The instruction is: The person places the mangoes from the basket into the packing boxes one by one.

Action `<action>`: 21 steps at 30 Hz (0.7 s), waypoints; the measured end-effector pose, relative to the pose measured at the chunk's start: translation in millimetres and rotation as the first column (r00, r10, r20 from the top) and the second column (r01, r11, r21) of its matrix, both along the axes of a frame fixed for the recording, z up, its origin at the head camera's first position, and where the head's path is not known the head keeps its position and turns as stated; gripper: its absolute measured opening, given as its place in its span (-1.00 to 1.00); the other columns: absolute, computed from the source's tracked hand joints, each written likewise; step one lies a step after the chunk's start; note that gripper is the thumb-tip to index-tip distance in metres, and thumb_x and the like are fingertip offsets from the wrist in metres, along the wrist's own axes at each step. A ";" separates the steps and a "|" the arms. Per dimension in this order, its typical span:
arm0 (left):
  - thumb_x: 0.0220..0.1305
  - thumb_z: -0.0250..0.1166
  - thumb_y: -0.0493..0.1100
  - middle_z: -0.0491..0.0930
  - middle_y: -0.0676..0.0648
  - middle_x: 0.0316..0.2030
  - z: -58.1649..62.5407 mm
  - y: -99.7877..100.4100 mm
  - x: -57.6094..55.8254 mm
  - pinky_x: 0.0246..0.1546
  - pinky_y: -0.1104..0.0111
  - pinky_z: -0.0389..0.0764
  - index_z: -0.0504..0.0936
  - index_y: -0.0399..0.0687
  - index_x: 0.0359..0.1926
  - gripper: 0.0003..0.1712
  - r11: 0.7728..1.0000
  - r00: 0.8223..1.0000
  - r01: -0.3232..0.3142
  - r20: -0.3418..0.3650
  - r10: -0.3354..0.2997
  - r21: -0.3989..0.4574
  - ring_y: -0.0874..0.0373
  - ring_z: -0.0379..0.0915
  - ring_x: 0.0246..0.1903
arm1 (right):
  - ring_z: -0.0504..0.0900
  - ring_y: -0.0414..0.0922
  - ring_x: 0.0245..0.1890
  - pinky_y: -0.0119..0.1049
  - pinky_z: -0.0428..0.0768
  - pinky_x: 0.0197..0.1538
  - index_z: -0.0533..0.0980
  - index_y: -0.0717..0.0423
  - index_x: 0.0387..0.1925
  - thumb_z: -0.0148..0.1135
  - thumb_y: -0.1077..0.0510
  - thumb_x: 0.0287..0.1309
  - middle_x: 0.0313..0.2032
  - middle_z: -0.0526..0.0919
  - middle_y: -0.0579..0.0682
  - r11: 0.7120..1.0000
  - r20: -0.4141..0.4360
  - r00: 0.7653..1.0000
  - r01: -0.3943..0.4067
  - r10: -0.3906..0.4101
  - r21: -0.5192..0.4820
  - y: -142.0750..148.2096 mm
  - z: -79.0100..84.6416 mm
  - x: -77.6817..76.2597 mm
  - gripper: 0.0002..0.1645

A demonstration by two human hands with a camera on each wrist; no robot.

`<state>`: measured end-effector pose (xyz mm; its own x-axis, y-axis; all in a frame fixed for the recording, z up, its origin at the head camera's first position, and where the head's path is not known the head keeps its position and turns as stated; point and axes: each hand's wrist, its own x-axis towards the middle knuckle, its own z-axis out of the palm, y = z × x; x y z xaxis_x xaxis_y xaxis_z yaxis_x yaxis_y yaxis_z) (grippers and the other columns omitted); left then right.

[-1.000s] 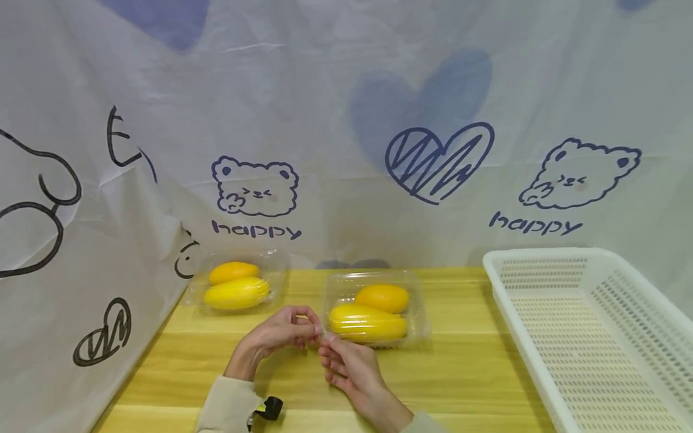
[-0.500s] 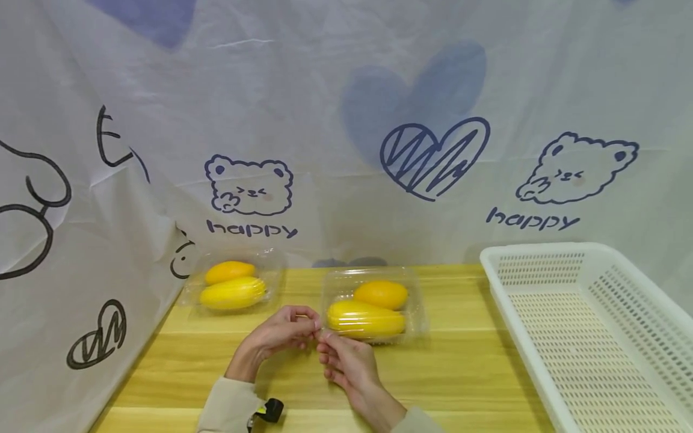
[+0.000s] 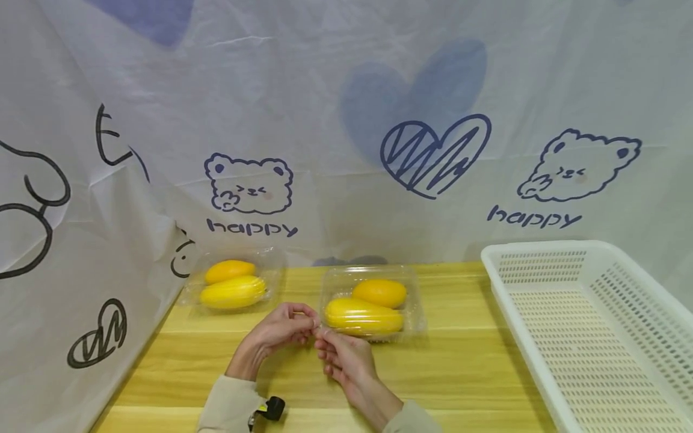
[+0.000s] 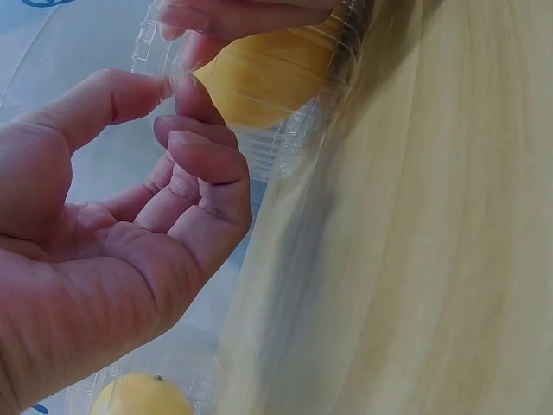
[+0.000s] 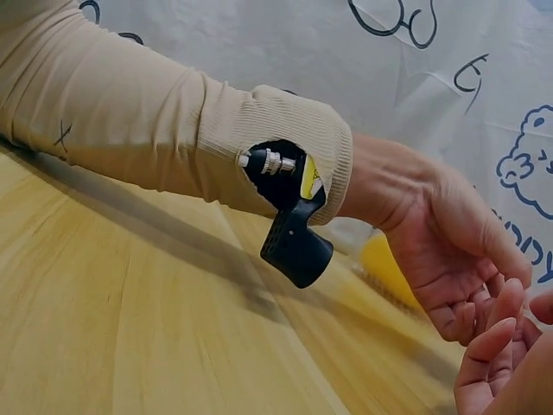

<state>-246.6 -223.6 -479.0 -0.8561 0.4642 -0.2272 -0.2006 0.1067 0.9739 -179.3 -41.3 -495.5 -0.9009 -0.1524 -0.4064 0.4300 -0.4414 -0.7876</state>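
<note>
A clear plastic clamshell box point(image 3: 332, 281) stands at the middle of the table, holding a long yellow fruit point(image 3: 363, 317) and a shorter orange-yellow, mango-like one point(image 3: 381, 293). My left hand point(image 3: 281, 328) is at the box's front left corner, thumb and forefinger pinching its clear edge, seen close in the left wrist view. Right beside it, my right hand point(image 3: 349, 361) pinches at the same corner, thumb and forefinger meeting the left fingertips. The other fingers of my left hand point(image 4: 164, 199) are curled loosely. In the right wrist view, the pinched edge is hidden.
Another clear box point(image 3: 275, 258) with two yellow fruits sits at the back left. A white slotted basket point(image 3: 520, 355) stands along the right side of the wooden table point(image 3: 460, 385). Printed cloth point(image 3: 335, 204) hangs behind and at the left. A black camera point(image 5: 298, 251) sits on the left wrist.
The whole head view has shifted slightly. Both hands stay together at the box's front left corner, with only small movements of the fingers.
</note>
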 end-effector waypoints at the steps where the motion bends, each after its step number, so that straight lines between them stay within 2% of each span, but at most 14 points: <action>1: 0.33 0.20 -0.38 0.65 -0.01 -0.46 0.7 0.1 0.2 -0.41 0.45 0.52 0.56 -0.36 -0.15 -0.89 1.000 1.000 -0.009 -0.001 0.009 -0.001 0.23 0.47 -0.47 | 0.62 -0.26 -0.48 -0.43 0.49 -0.47 0.72 0.21 -0.15 0.43 0.02 0.20 -0.38 0.76 -0.07 1.000 0.001 1.000 -0.001 0.001 -0.003 -0.3 0.2 -0.5 -0.66; 7: 0.30 0.20 -0.40 0.61 0.00 -0.48 1.7 0.2 1.1 -0.41 0.44 0.50 0.53 -0.36 -0.16 -0.89 1.000 1.000 -0.029 -0.005 0.029 -0.012 0.22 0.43 -0.48 | 0.59 -0.28 -0.51 -0.44 0.46 -0.49 0.72 0.22 -0.17 0.46 0.04 0.17 -0.41 0.75 -0.08 1.000 0.012 1.000 0.010 -0.010 -0.011 -2.5 1.5 -1.0 -0.67; 14: 0.30 0.22 -0.40 0.60 0.01 -0.49 2.0 -0.2 1.1 -0.41 0.46 0.49 0.51 -0.36 -0.17 -0.90 0.999 0.999 -0.025 -0.021 0.024 -0.031 0.23 0.41 -0.50 | 0.57 -0.29 -0.55 -0.44 0.43 -0.52 0.72 0.24 -0.20 0.45 0.08 0.15 -0.46 0.74 -0.10 0.999 0.027 0.999 0.041 -0.041 0.001 -7.2 1.6 -0.3 -0.70; 17: 0.32 0.22 -0.39 0.59 0.01 -0.48 1.4 -1.2 0.7 -0.40 0.45 0.48 0.51 -0.35 -0.17 -0.90 0.999 1.000 -0.023 -0.018 0.022 -0.032 0.22 0.41 -0.48 | 0.57 -0.28 -0.54 -0.43 0.45 -0.51 0.71 0.24 -0.18 0.44 0.06 0.17 -0.45 0.74 -0.10 1.000 0.015 1.000 0.023 -0.023 0.010 -6.8 1.2 -1.0 -0.68; 21: 0.32 0.21 -0.37 0.58 -0.02 -0.47 0.8 -2.0 -0.8 -0.39 0.44 0.47 0.50 -0.29 -0.17 -0.91 0.999 0.999 -0.036 -0.003 0.036 -0.032 0.21 0.41 -0.47 | 0.60 -0.27 -0.52 -0.42 0.48 -0.48 0.71 0.22 -0.16 0.41 0.02 0.24 -0.40 0.75 -0.09 0.999 -0.016 0.999 -0.042 0.042 0.006 -2.3 0.7 -4.6 -0.67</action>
